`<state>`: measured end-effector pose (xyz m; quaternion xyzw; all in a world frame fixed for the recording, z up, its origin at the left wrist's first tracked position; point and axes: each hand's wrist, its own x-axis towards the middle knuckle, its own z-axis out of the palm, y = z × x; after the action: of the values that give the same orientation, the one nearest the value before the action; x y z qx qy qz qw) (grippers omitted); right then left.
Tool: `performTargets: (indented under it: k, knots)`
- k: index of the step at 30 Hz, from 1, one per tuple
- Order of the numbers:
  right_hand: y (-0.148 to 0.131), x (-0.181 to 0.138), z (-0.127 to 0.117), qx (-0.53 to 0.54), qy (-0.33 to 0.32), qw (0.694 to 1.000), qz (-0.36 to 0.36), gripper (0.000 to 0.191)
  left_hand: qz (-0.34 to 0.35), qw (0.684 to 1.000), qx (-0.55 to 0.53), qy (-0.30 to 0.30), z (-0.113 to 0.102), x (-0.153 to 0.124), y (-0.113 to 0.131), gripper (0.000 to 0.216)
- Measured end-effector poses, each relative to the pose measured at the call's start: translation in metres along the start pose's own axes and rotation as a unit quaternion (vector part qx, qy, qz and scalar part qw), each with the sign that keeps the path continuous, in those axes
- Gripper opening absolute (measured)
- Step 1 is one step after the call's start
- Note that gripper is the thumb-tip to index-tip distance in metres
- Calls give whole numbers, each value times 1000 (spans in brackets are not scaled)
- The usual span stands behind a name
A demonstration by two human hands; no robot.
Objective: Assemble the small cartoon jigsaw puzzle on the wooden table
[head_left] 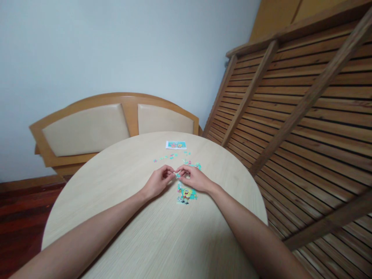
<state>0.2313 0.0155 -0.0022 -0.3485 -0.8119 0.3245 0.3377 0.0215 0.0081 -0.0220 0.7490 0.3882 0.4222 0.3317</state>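
Observation:
My left hand [158, 181] and my right hand [194, 178] meet over the middle of a round pale wooden table [122, 217]. Both pinch a small teal puzzle piece [177, 175] between their fingertips, fingers curled. Just below the hands lies a partly joined cartoon puzzle section [186, 193], yellow and teal. Several loose puzzle pieces [174, 157] are scattered beyond the hands. A small reference picture card [176, 145] lies flat near the table's far edge.
A wooden bench with two beige padded back panels [87, 130] stands behind the table against a pale wall. A slatted wooden frame [305, 116] leans along the right side, close to the table's edge. Dark red floor [20, 217] shows at the left.

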Motion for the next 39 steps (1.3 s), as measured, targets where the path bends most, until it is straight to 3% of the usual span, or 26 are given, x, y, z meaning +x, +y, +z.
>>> performTargets:
  k: [2, 5, 8, 12, 23, 29, 39]
  knots:
    - [1, -1, -6, -11, 4, 1000, 8, 28, 23, 997, 70, -27, -3, -4, 5, 21]
    - [4, -2, -15, -2, 9, 999, 30, 28, 117, 969, 173, -130, -10, -8, 11, 20]
    - [9, -4, -21, 31, 5, 998, 58, 28, 194, 939, 203, -201, -16, -10, 16, 30]
    - [14, -5, -23, 32, 0, 997, 66, 20, 233, 908, 235, -256, -20, -10, 18, 30]
    - [16, -5, -17, 32, -65, 993, 96, 25, 269, 882, 276, -272, -24, -8, 21, 36]
    - [15, -5, -15, 53, -84, 987, 124, 26, 261, 881, 286, -273, -24, -8, 20, 36]
    - [11, -5, -15, 29, -97, 989, 111, 24, 264, 879, 285, -277, -25, -7, 21, 37]
